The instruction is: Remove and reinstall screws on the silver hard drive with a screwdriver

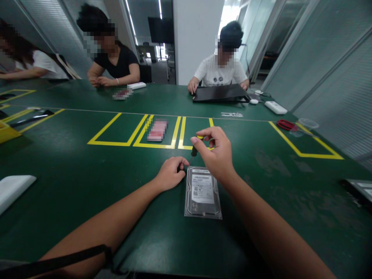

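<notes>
A silver hard drive (216,199) with a white printed label lies flat on the green table in front of me. My right hand (216,149) is closed around a small screwdriver (194,151) with a black and yellow handle, held almost upright. Its thin shaft points down at the drive's far left corner; whether the tip sits in a screw is too small to tell. At that same corner, my left hand (173,173) has curled fingers against the drive's edge, with the index fingertip close to the shaft.
Yellow tape (110,143) marks rectangles across the table, one holding a pink packet (157,130). Red-handled pliers (286,124) and clear lids (308,123) lie right. White objects (16,190) (275,107) rest on the table. Opposite, a person (222,71) handles a black panel (221,93); others sit left.
</notes>
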Demonstrator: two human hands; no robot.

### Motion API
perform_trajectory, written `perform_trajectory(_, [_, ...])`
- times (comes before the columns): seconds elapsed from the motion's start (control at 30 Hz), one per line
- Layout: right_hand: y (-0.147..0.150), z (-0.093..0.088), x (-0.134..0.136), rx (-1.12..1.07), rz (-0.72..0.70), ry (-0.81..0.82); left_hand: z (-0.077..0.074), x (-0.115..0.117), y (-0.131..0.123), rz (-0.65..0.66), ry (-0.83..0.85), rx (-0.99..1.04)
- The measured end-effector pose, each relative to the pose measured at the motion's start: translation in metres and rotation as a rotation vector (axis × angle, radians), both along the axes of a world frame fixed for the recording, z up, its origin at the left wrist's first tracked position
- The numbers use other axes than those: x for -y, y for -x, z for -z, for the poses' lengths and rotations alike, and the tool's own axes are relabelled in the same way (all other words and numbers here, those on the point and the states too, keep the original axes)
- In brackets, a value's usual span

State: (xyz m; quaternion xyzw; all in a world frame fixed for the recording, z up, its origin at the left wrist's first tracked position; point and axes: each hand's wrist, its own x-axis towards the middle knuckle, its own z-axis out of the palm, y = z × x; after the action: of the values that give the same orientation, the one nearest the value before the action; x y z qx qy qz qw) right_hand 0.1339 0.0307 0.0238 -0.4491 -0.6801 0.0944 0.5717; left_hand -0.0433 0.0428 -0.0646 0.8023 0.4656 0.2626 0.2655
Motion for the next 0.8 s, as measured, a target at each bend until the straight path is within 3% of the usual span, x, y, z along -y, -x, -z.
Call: perform_trajectory(0.8, [-0.0003,0.0031,-0.0006,0.000,-0.041,0.023,0.0007,-0.0007,0.0001,-0.004,-0.010,-0.005])
